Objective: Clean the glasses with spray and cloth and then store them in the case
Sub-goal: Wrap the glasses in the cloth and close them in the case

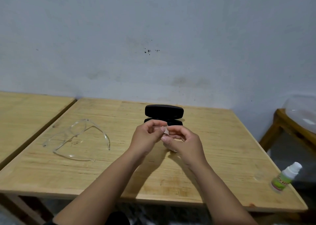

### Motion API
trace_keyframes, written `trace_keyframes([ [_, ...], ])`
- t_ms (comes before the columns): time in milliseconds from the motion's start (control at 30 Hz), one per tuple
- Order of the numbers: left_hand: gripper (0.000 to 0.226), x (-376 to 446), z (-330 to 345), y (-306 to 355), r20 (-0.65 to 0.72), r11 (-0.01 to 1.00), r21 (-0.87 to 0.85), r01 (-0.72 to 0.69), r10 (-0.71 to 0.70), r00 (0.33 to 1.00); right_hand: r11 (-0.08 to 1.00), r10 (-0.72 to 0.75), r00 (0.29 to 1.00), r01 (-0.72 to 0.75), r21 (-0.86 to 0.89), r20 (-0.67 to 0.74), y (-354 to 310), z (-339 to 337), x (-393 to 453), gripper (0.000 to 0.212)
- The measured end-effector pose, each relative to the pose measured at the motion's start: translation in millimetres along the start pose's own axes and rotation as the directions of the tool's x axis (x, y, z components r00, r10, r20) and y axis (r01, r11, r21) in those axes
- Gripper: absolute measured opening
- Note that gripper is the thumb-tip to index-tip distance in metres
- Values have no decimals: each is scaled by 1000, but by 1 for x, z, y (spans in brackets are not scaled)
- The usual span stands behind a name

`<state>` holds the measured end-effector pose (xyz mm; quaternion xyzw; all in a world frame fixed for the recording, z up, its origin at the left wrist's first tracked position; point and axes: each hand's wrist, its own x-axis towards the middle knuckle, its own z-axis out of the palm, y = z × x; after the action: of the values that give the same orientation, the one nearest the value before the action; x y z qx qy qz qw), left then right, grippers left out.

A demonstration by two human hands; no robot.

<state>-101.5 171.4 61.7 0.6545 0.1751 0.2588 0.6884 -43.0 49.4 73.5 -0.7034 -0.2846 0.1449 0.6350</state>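
Pale wall [153,27] was seen behind a light wooden table [119,173]. On it lay clear plastic glasses [77,139], left; an open black case [164,112], centre; a green-labelled spray bottle [285,177] perched at the right edge, easily knocked off. A small beige cloth [166,132] was pinched between left hand [145,137] and right hand [184,142].

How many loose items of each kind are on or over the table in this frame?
Clear-framed glasses: 1
Black glasses case, open: 1
Spray bottle: 1
Small beige cloth, pinched between both hands: 1
Total: 4
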Motion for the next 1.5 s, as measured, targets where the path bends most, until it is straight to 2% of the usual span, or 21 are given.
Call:
trace_keyframes([
  [100,24,-1,1,4,72,1000,5,-9,9,997,1000,-19,998,20,20,-65,0,-1,4,20],
  [200,30,-1,2,7,130,998,38,-54,48,990,996,-11,999,15,87,-48,-2,-7,9,14],
  [367,19,3,2,13,87,982,154,-105,92,992,994,12,999,-17,109,48,-5,-18,18,16],
  [600,15,14,-13,21,16,956,256,-141,142,990,999,-29,1000,29,28,12,-16,-36,32,22],
  [867,19,14,-17,37,108,930,287,-230,207,972,998,-63,997,63,20,40,-39,-39,41,24],
  [1067,20,15,-22,51,21,930,246,-274,278,960,995,-82,997,82,63,2,-54,-46,43,22],
  [1200,22,13,-18,57,27,916,273,-293,297,955,993,-64,997,59,104,41,-59,-45,40,20],
  [1267,24,11,-14,56,23,920,272,-283,288,957,988,-47,997,36,153,66,-58,-41,37,19],
  [1333,23,8,-7,55,31,945,201,-256,255,966,984,-28,996,13,180,85,-56,-36,33,18],
  [1433,16,4,1,50,34,972,108,-209,207,978,967,17,994,-43,251,108,-50,-28,30,17],
  [1500,11,2,3,47,12,973,112,-202,202,979,955,49,994,-74,288,95,-47,-25,29,15],
])
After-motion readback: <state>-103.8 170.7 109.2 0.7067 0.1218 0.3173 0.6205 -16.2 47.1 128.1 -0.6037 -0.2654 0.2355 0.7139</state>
